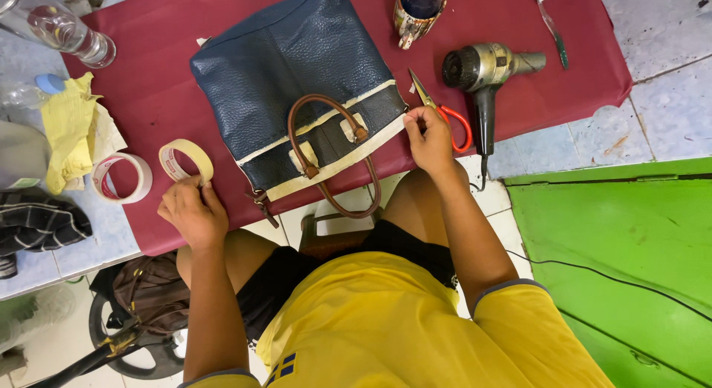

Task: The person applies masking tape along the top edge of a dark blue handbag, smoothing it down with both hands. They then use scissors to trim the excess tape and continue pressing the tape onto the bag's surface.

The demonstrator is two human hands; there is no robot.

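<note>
Spread over the low table: one maroon cloth [148,91], presumably to give a clean, soft bed for the work. Laid flat at its middle, mouth toward the person: one navy leather handbag [297,77] with a brown loop handle [326,154], its lower band and handle tabs covered in strips of cream masking tape [337,166], apparently to shield those parts. Parked to the right, clear of the bag but within reach: one silver hair dryer [482,69], nozzle end turned left, cord trailing off the cloth edge. Beside it, one pair of red-handled scissors [445,114], blades pointing up-left.

Right hand [432,140] at the bag's right corner, fingertips pinched together on the end of the tape strip there; hard to tell whether pressing it down or lifting it. Left hand [191,210] on the cloth edge, fingers curled and closed on the rim of one cream tape roll [185,162], steadying it upright. Just left of that, a second, white tape roll [120,178] lying flat. Further left: one yellow rag [70,128], one clear glass [74,34].
</note>
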